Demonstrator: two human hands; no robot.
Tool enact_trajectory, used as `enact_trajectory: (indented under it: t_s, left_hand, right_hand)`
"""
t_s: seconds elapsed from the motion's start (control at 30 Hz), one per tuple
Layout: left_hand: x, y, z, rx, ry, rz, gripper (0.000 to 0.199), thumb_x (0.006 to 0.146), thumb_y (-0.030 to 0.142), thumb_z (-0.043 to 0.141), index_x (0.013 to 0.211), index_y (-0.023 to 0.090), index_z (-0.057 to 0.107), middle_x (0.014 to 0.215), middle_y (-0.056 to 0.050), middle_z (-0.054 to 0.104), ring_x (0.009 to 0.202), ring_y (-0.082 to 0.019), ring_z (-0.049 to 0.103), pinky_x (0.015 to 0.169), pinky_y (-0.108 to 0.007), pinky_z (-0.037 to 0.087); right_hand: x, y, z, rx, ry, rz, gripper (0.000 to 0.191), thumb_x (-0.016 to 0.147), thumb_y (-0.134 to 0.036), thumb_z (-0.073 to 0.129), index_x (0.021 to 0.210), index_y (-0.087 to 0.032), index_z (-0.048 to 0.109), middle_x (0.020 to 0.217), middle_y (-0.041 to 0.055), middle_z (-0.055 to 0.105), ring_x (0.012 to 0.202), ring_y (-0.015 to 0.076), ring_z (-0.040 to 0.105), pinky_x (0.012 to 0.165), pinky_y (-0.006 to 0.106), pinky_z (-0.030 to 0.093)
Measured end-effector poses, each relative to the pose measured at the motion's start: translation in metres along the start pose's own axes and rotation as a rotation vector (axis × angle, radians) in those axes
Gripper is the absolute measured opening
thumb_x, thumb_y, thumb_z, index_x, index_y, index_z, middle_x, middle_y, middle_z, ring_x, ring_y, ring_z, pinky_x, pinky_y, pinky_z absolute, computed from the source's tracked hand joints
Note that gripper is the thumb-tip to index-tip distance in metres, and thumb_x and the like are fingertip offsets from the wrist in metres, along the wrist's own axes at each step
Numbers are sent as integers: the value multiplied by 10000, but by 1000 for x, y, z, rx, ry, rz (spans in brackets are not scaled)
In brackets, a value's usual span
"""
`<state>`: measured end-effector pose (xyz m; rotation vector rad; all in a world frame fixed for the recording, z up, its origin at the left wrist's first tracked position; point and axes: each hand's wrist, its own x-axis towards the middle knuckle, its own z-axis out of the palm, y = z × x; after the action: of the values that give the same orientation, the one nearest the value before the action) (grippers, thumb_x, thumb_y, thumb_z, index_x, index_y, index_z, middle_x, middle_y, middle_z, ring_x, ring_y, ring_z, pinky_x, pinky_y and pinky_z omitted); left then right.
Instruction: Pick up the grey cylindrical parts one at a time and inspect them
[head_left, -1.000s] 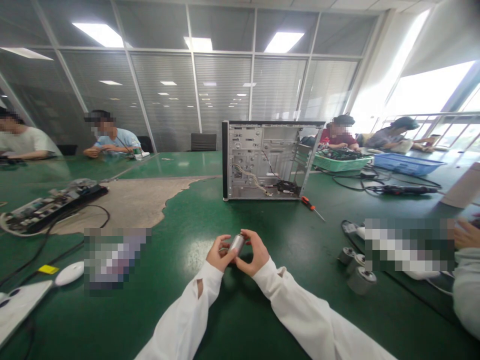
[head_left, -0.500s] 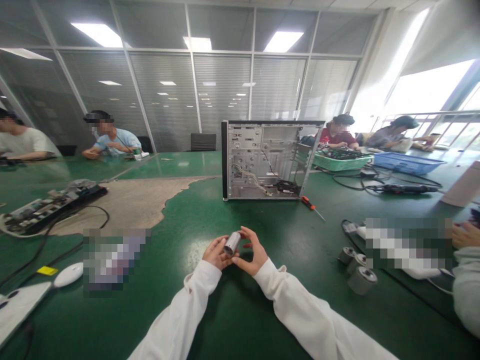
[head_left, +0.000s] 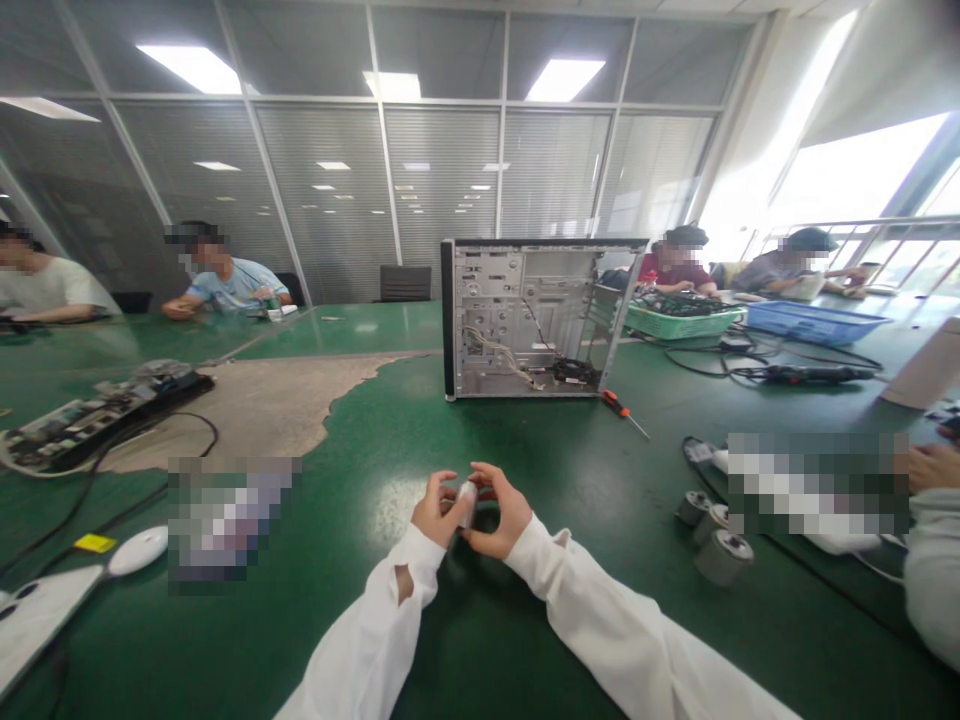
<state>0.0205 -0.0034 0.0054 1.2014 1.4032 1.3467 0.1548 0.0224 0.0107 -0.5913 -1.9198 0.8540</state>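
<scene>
A small silvery cylinder is held upright between my two hands, above the green table. My left hand grips it from the left, thumb across its near side. My right hand curves round its right side, with fingertips at its top and the thumb near its bottom; its fingers partly hide it. Beyond my hands stands an open computer case with cables and a black fan inside. A screwdriver with an orange-red handle lies at its right corner.
Several metal cylinders stand at the right, beside a blurred white object and cables. A circuit assembly lies at the left. Green and blue baskets are at the back right. Other people sit around; one's hand is at the right edge.
The cylinder has turned from tilted to nearly upright between my hands. My left hand has rotated, its thumb now across the cylinder, and my right fingertips have moved slightly left.
</scene>
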Motion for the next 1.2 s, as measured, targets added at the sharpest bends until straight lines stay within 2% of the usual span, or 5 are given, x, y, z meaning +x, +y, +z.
enact_trajectory:
  t_s: [0.17, 0.5, 0.67, 0.83, 1.2]
  left_hand:
    - [-1, -4, 1, 25, 35, 18, 486, 530, 291, 678, 927, 194, 415, 710, -10, 592, 529, -140, 577, 505, -239, 431]
    - [-1, 13, -2, -428, -166, 69, 603, 467, 169, 723, 972, 205, 395, 794, -39, 618, 745, -170, 588, 706, -280, 423]
    - [-9, 21, 5, -333, -93, 202, 538, 493, 111, 687, 956, 198, 428, 885, -68, 606, 829, -198, 569, 802, -339, 395]
    - [-22, 38, 9, -79, 119, 414, 206, 610, 87, 577, 789, 187, 600, 935, -89, 581, 1008, -216, 472, 967, -342, 251]
    - [-25, 57, -9, -49, 50, 352, 144, 582, 73, 639, 617, 201, 585, 971, -55, 594, 1056, -170, 452, 982, -311, 262]
  right_hand:
    - [0, -11, -4, -115, -57, -156, 763, 497, -172, 650, 1178, -204, 307, 1064, 95, 434, 976, 240, 441, 809, 385, 398]
    - [1, -36, -19, 108, -30, -92, 624, 618, -127, 495, 1197, -207, 275, 1065, 69, 482, 994, 210, 448, 826, 382, 383]
    - [3, -16, -16, 166, 96, -52, 601, 616, -155, 490, 1177, -220, 287, 1047, 67, 488, 962, 205, 465, 764, 356, 416]
    - [5, 13, -13, 229, 202, 65, 517, 630, -162, 497, 1117, -229, 338, 982, 61, 511, 879, 177, 500, 663, 308, 445]
    - [7, 31, -8, 309, 240, 225, 464, 611, -200, 515, 1048, -230, 361, 947, 51, 518, 822, 165, 518, 606, 284, 436]
